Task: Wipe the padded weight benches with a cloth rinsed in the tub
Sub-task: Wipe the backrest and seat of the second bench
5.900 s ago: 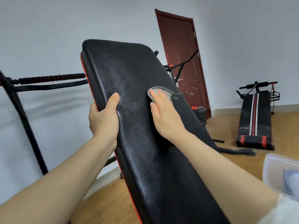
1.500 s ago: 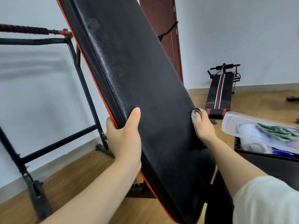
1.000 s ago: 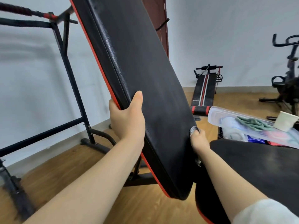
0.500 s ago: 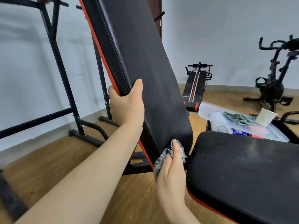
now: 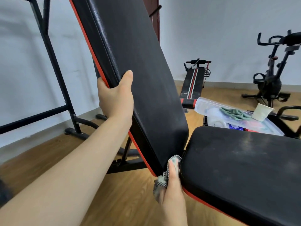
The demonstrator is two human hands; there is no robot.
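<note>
Left hand (image 5: 116, 97) grips the tilted backrest pad (image 5: 138, 70) at centre frame; right hand (image 5: 172, 185) pinches a checked cloth (image 5: 162, 178) at its lower edge, above wooden floor (image 5: 48, 160).

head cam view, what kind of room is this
Most likely a small home gym or exercise room: a padded black weight bench being wiped, a sit-up bench on the wood floor, and an exercise bike by the wall.

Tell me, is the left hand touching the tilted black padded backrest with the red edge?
Touching. The head view shows the left hand wrapped around the side edge of the tilted black padded backrest, thumb flat on the front and fingers behind it.
</note>
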